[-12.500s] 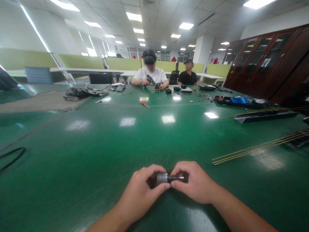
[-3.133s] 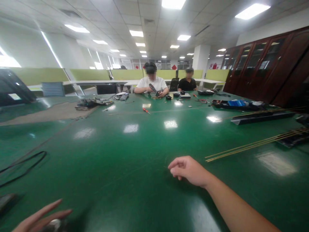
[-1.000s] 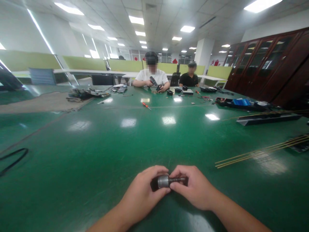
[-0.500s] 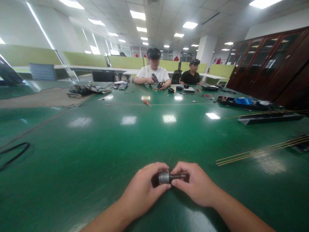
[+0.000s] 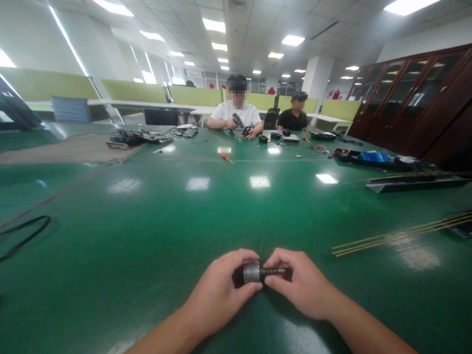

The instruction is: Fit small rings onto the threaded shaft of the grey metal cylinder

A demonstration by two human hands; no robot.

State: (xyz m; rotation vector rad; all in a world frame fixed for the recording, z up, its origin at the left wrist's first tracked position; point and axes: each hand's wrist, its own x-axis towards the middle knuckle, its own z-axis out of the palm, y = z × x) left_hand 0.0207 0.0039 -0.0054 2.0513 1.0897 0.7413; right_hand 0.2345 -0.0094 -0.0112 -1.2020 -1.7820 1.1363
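Observation:
Low in the middle of the head view, a metal part with a grey cylindrical body (image 5: 252,272) and a thin, ridged shaft (image 5: 275,271) lies on its side between my hands. My left hand (image 5: 223,280) is curled round the body, thumb below and fingers above, and hides its dark left end. On the other side, my right hand (image 5: 300,280) has thumb and index fingertips closed about the shaft close to the body. The shaft's tip points into the right palm. Beneath both hands is the glossy green tabletop (image 5: 165,221).
Brass-coloured rods (image 5: 391,238) lie at the right, near a dark metal channel (image 5: 416,183). An orange screwdriver (image 5: 226,158) rests farther off. A black cable (image 5: 29,233) loops at left. Across the table a person in white (image 5: 236,115) holds a power drill (image 5: 238,119); another person sits beside.
The whole view has shifted slightly right and down. My hands keep the same hold on the metal part, with hardly any visible movement.

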